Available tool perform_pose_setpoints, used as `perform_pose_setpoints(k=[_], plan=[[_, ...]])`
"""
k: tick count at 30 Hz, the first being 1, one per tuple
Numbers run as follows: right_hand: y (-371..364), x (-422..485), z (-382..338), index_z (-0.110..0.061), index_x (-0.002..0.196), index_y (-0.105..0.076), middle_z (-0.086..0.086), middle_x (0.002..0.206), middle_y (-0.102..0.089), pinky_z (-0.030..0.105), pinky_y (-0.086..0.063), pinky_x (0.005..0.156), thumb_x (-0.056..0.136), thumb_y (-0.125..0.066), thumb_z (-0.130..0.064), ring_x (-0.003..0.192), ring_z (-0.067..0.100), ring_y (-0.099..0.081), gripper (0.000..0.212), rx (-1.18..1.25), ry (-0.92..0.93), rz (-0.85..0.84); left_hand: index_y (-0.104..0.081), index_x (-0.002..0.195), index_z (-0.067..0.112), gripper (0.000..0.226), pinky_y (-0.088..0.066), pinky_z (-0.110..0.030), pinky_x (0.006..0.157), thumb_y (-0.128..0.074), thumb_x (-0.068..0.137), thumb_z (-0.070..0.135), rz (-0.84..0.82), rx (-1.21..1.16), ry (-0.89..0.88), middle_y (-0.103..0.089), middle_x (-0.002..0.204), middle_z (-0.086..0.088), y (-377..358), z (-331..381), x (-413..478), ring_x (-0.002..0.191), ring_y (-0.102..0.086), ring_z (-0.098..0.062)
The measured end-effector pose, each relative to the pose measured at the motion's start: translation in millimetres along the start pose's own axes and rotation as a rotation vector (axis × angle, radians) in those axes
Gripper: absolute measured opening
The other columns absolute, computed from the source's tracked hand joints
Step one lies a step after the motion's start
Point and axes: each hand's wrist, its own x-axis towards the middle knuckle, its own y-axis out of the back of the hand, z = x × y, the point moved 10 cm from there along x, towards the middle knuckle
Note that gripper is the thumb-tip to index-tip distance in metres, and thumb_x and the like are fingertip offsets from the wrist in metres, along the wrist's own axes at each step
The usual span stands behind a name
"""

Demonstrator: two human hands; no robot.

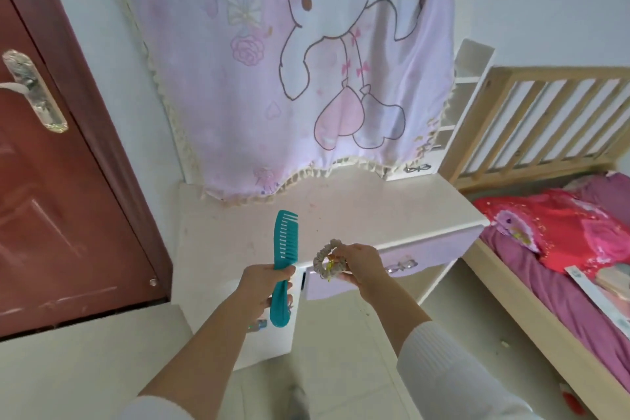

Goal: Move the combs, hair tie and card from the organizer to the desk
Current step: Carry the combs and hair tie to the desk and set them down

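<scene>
My left hand (264,286) grips a teal comb (284,249) by its handle, teeth end up, over the front edge of the cream desk top (358,204). My right hand (358,264) pinches a grey scrunchie hair tie (325,261) with a small yellow-green charm, just in front of the desk's lilac drawer (426,256). Both hands hover a little apart, above the desk's front left corner. No organizer or card shows in this view.
A pink cartoon cloth (289,61) hangs over the back of the desk. A dark red door (51,198) stands at the left. A wooden bed (545,119) with purple and red bedding sits at the right, white shelves (460,95) beside it.
</scene>
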Motion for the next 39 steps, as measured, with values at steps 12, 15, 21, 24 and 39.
perform_pose_setpoints(k=[12, 15, 21, 24, 39], plan=[[-60, 231, -6, 0.000, 0.081, -0.066, 0.026, 0.098, -0.069, 0.050, -0.055, 0.089, 0.081, -0.066, -0.009, 0.099, 0.039, -0.066, 0.009, -0.113, -0.194, -0.008, -0.067, 0.092, 0.004, 0.018, -0.049, -0.038, 0.073, -0.075, 0.079, 0.014, 0.217, 0.025, 0.141, -0.062, 0.071, -0.010, 6, 30, 196, 0.070, -0.056, -0.026], [-73, 259, 7, 0.000, 0.089, -0.066, 0.022, 0.098, -0.067, 0.040, -0.058, 0.081, 0.080, -0.065, -0.004, 0.094, 0.033, -0.066, 0.010, -0.062, -0.282, -0.035, -0.069, 0.091, 0.002, 0.020, -0.045, -0.033, 0.065, -0.076, 0.079, 0.016, 0.247, -0.003, 0.184, -0.062, 0.075, -0.011, 7, 25, 218, 0.069, -0.056, -0.025], [-56, 280, 27, -0.002, 0.075, -0.063, 0.016, 0.083, -0.064, 0.035, -0.055, 0.070, 0.079, -0.067, -0.005, 0.082, 0.029, -0.061, 0.006, -0.165, -0.326, 0.018, -0.072, 0.079, 0.001, 0.022, -0.049, -0.035, 0.064, -0.076, 0.078, 0.022, 0.305, 0.085, 0.165, -0.066, 0.070, -0.014, 14, 28, 233, 0.063, -0.060, -0.025], [-51, 284, 26, -0.004, 0.078, -0.068, 0.011, 0.076, -0.066, 0.039, -0.056, 0.069, 0.081, -0.067, -0.008, 0.075, 0.025, -0.060, 0.005, -0.237, -0.274, 0.038, -0.071, 0.077, 0.005, 0.022, -0.052, -0.033, 0.062, -0.070, 0.084, 0.026, 0.340, 0.088, 0.164, -0.068, 0.064, -0.010, 17, 30, 232, 0.058, -0.061, -0.023], [-59, 259, 7, -0.007, 0.137, -0.047, 0.014, 0.137, -0.049, 0.036, -0.050, 0.094, 0.084, -0.060, -0.026, 0.117, 0.029, -0.055, 0.058, -0.772, -0.082, 0.020, -0.070, 0.100, 0.005, 0.024, -0.055, -0.045, 0.088, -0.074, 0.079, 0.016, 0.444, 0.237, 0.128, -0.074, 0.096, -0.012, 50, 26, 205, 0.089, -0.069, -0.029]])
